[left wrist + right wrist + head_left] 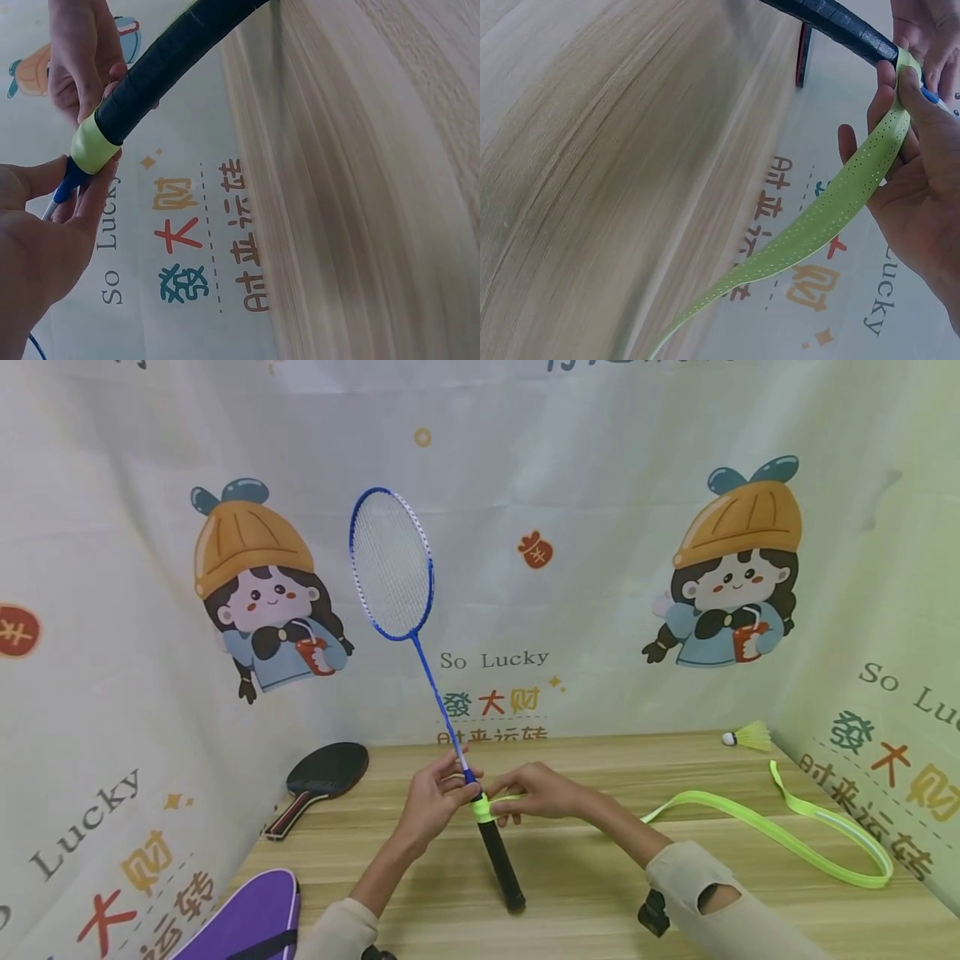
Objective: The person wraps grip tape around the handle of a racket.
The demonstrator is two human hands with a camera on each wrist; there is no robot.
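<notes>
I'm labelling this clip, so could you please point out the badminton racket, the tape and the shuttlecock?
Badminton racket (437,695): head view, blue shaft.
Tape (832,210): right wrist view, perforated stretch.
Shuttlecock (752,737): head view, yellowish skirt.

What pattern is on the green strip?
Tiny dots run along the green strip, clearest in the right wrist view.

Blue-and-white badminton racket (392,568), tilted head-up and leaning left, pinched by the left hand (435,802) just above its black handle (501,864). Perforated lime-green tape (847,187) circles the handle's top, pinched by the right hand (547,792), trailing rightward.
</notes>
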